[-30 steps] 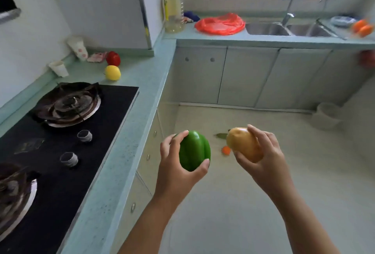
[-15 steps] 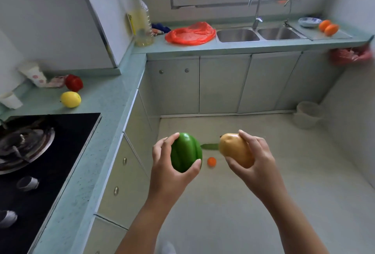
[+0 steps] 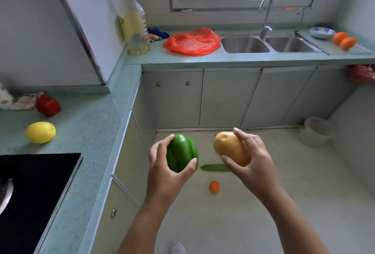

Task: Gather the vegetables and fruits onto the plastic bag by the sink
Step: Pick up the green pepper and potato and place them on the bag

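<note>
My left hand [image 3: 162, 170] grips a green bell pepper [image 3: 182, 152] and my right hand [image 3: 253, 160] grips a yellow-brown potato [image 3: 230, 148], both held over the floor in front of me. The red plastic bag [image 3: 192, 41] lies flat on the far counter, just left of the double sink [image 3: 267, 44]. A red pepper [image 3: 48, 105] and a yellow lemon [image 3: 41, 132] rest on the left counter. Two oranges [image 3: 344, 40] sit right of the sink. A cucumber [image 3: 215, 167] and a small orange fruit [image 3: 214, 186] lie on the floor below my hands.
A large oil bottle [image 3: 136, 28] and a blue cloth [image 3: 158, 32] stand left of the bag. A black stove [image 3: 30, 192] fills the near left counter. A blue-rimmed dish [image 3: 321, 32] is by the oranges. A white bin [image 3: 315, 131] sits on the floor at right.
The view has swung right and nearer the sink counter; the stove slid out to the left. Both hands keep their hold on the pepper and the potato.
</note>
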